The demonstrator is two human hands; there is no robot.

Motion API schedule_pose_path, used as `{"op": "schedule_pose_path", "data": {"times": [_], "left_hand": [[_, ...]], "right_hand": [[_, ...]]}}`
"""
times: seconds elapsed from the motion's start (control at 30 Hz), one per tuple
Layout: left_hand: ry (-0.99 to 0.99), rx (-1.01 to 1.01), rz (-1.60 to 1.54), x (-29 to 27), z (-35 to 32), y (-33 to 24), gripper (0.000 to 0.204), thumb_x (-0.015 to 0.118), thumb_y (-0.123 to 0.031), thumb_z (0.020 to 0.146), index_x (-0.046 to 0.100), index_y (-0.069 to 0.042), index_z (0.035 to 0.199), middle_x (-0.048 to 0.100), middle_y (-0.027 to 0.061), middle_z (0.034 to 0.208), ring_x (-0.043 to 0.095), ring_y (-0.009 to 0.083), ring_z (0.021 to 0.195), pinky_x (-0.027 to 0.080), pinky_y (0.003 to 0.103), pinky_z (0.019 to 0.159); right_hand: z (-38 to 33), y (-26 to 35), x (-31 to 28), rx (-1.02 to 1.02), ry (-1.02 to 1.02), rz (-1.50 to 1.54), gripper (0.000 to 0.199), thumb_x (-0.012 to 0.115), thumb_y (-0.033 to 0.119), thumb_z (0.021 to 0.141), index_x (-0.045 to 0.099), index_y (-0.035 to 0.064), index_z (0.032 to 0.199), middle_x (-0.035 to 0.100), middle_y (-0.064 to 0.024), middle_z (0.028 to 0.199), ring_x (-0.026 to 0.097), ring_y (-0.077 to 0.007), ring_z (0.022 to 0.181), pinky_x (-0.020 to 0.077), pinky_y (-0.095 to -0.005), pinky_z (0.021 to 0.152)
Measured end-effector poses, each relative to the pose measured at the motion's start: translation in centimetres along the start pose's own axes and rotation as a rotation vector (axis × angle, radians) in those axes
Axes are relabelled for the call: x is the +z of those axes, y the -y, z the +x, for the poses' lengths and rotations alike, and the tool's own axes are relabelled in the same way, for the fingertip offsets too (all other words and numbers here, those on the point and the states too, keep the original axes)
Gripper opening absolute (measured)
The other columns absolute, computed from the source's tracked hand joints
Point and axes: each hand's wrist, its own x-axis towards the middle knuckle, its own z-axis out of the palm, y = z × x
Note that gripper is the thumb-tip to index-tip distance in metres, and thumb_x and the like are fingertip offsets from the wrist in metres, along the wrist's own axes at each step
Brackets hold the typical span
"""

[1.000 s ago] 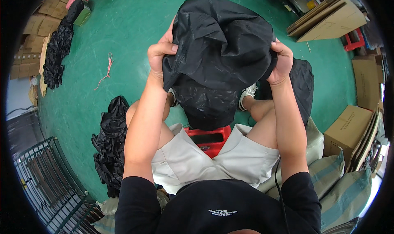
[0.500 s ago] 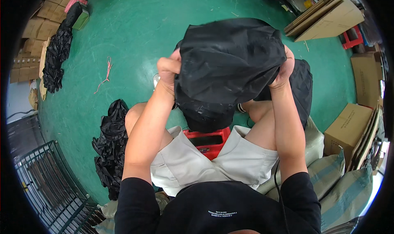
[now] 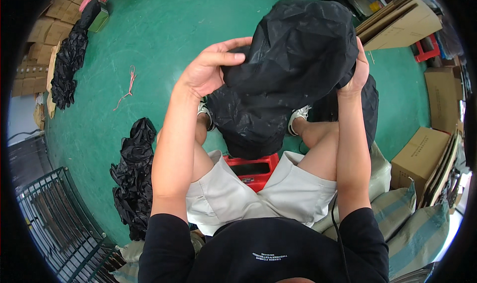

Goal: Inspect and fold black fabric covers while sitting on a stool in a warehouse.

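A rounded, baggy piece of thin black fabric (image 3: pixel 303 44) is held up in front of me; I cannot tell whether it is a bag or a cover. My right hand (image 3: pixel 358 70) grips its right edge, fingers partly hidden by the cloth. At its left edge is my left hand (image 3: pixel 211 67), thumb and fingers spread apart, fingertips reaching the fabric. Beneath hangs or stands more black fabric (image 3: pixel 253 129), bunched between my legs; I cannot tell whether the two are joined. It comes down to a red plastic stool (image 3: pixel 266 169).
Crumpled black fabric lies left of my leg (image 3: pixel 134 178), and more by the stacked cartons (image 3: pixel 67 79). Black fabric rests beyond my right knee (image 3: pixel 368 109). Flat cardboard (image 3: pixel 402 24), a carton (image 3: pixel 420 151) and woven sacks (image 3: pixel 417 233) stand right; a metal rack (image 3: pixel 59 223) stands left.
The raised black fabric has moved up and to the right. My left hand has loosened from a closed grip and its fingers have spread. My right hand has moved slightly right, still gripping.
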Motion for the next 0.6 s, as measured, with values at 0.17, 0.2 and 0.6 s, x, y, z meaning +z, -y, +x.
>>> {"op": "schedule_pose_path", "data": {"times": [0.17,0.2,0.6], "left_hand": [[0.214,0.414,-0.108,0.5,-0.9,-0.7,0.099,0.075,-0.028,0.079,0.015,0.005,0.15,0.056,0.0213,0.131,0.057,0.031,0.121,0.041,0.036,0.106],[0.244,0.448,-0.263,0.7,-0.9,-0.8,0.104,0.076,-0.033,0.079,0.012,0.005,0.151,0.056,0.0217,0.131,0.056,0.0317,0.122,0.04,0.036,0.107],[0.02,0.515,-0.077,-3.0,0.0,1.6,0.033,0.047,-0.01,0.099,0.053,0.005,0.128,0.064,0.0173,0.119,0.064,0.0273,0.106,0.05,0.037,0.095]], "right_hand": [[-0.5,0.2,-0.2,0.1,0.09,0.075,0.054,0.031,0.033,0.104,0.04,-0.0076,0.139,0.043,-0.0267,0.143,0.044,-0.0395,0.132,0.0264,-0.049,0.116],[-0.5,0.0,-0.1,0.097,0.091,0.076,0.054,0.031,0.033,0.104,0.04,-0.0076,0.139,0.043,-0.0267,0.143,0.044,-0.0395,0.132,0.0264,-0.049,0.116],[0.0,-1.4,2.2,0.134,-0.032,-0.131,0.091,0.048,0.064,0.091,0.031,-0.0086,0.144,0.039,-0.0258,0.147,0.042,-0.0384,0.133,0.0292,-0.0496,0.114]]}}
